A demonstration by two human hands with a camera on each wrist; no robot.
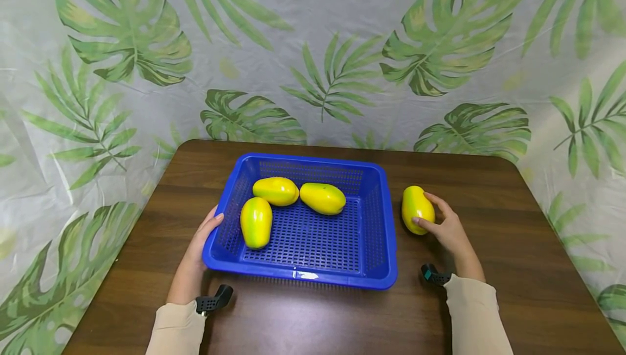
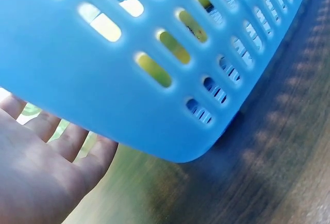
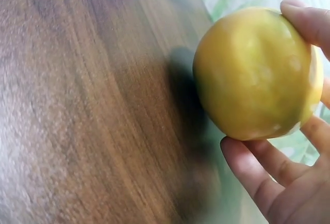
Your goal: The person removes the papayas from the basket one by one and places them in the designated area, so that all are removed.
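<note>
A blue plastic basket [image 1: 318,276] with slotted walls stands on the table. Inside it lie three glossy yellow-green fruits that look like papayas: one at the left [image 1: 256,223], one at the back [image 1: 276,191] and one in the middle [image 1: 323,198]. My left hand [image 1: 199,241] grips the basket's left rim, its thumb over the edge; in the left wrist view, the fingers reach behind the blue wall [image 2: 129,95]. To the basket's right, my right hand [image 1: 451,231] holds another papaya [image 1: 417,208] between thumb and fingers. That papaya [image 3: 252,74] hides part of the fingers in the right wrist view.
The dark wooden table [image 1: 342,322] has rounded back corners. A leaf-patterned cloth [image 1: 342,45] hangs behind and around it. Each wrist wears a black camera mount, one on the left [image 1: 214,299] and one on the right [image 1: 434,275].
</note>
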